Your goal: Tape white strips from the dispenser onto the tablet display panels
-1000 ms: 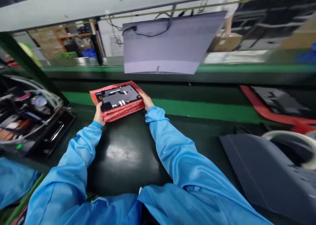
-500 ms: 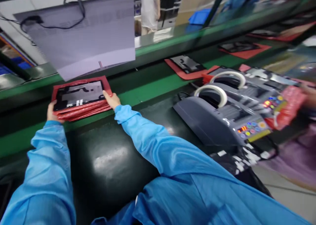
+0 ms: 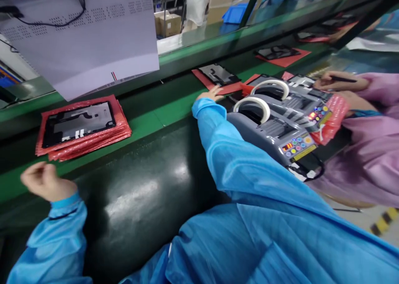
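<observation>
- The left hand [image 3: 48,181] is just in front of the stack's near left corner. Its grip is loosely curled and has nothing in it; hand and stack look apart.
- The right hand [image 3: 212,93] is well to the right of the stack, arm stretched out, fingers at the near edge of a red sleeve [image 3: 202,79]. Whether that grip is closed on the sleeve, I cannot tell.
- The stack [image 3: 123,124] is several red bubble sleeves, lying flat and slightly out of line. On top is a black and grey panel [image 3: 99,113] with white tabs along its near side.
- Under the stack and on to its right runs a green strip [image 3: 162,113].
- The sleeve by the right hand, to the right of the stack, bears another panel [image 3: 218,74].
- In front of the stack and to its right is the dark worktop [image 3: 149,167], shiny with reflected light.
- Farther right of the stack stand two tape dispensers [image 3: 271,138], side by side, each with a white roll [image 3: 264,109] upright and lit buttons.
- Beyond these, far right of the stack, a co-worker in pink sleeves [image 3: 374,146] holds a dark pen [image 3: 344,79].
- Above and behind the stack hangs a pale board [image 3: 93,38], crossed by a black cable [image 3: 56,25].
</observation>
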Demonstrator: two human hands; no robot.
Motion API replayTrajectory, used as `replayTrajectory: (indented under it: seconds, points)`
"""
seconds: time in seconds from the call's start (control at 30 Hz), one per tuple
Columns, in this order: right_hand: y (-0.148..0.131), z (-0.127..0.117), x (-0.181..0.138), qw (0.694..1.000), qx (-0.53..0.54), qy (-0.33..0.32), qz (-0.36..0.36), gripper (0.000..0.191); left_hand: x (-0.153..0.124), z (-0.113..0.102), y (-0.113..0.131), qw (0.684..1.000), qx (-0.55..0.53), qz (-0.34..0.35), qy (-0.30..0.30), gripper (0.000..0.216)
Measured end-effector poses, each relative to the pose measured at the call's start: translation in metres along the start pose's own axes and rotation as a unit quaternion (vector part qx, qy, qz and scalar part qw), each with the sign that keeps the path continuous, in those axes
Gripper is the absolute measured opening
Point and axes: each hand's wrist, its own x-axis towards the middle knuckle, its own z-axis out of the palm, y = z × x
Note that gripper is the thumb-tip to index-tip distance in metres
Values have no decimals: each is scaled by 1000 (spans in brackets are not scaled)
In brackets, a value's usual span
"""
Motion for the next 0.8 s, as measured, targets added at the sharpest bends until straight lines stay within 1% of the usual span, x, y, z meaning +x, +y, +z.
replayTrajectory:
  seconds: [0.03,0.1,0.17,0.2,0.23,0.27,0.33,0.43,0.47,0.5,0.53,0.6,0.67,0.7,0.73,0.77,0.8]
  points:
    - [9,3,11,999,29,8,21,47,-12,7,-7,1000,5,15,-2,31]
    - [19,12,25,994,92,9,61,42,-31,17,-23,998,6,56,2,27]
    - [18,22,33,991,119,-7,61,36,-41,27,-36,997,-8,72,-21,23]
    - [15,26,34,992,118,-16,47,33,-42,34,-40,997,-21,59,-45,22]
    - [11,31,33,993,113,-28,19,31,-41,42,-44,996,-36,30,-75,21]
    - [6,34,31,993,106,-39,-20,29,-38,52,-46,993,-53,-13,-105,20]
    - [-4,40,20,988,90,-62,-108,25,-27,76,-47,978,-88,-119,-145,19]
    - [-22,44,-13,967,43,-108,-228,26,-3,117,-44,936,-141,-275,-171,9]
    - [-29,44,-28,959,23,-122,-255,26,5,131,-42,918,-161,-320,-173,4]
    - [-35,44,-43,951,6,-136,-277,27,14,144,-41,900,-181,-355,-177,5]
    - [-41,44,-58,943,-2,-150,-296,27,21,156,-40,883,-203,-384,-178,11]
    - [-50,42,-80,930,17,-188,-315,23,36,177,-40,858,-241,-420,-173,38]
    - [-52,38,-86,924,52,-226,-305,16,48,194,-42,841,-270,-438,-167,65]
    - [-50,36,-81,928,61,-228,-288,13,53,201,-44,837,-278,-441,-164,74]
    - [-46,34,-71,939,66,-214,-262,11,57,207,-46,837,-281,-440,-161,79]
    - [-40,31,-58,953,65,-182,-232,10,61,212,-49,842,-278,-435,-159,82]
    - [-33,28,-42,968,68,-136,-198,12,64,216,-53,848,-270,-427,-159,84]
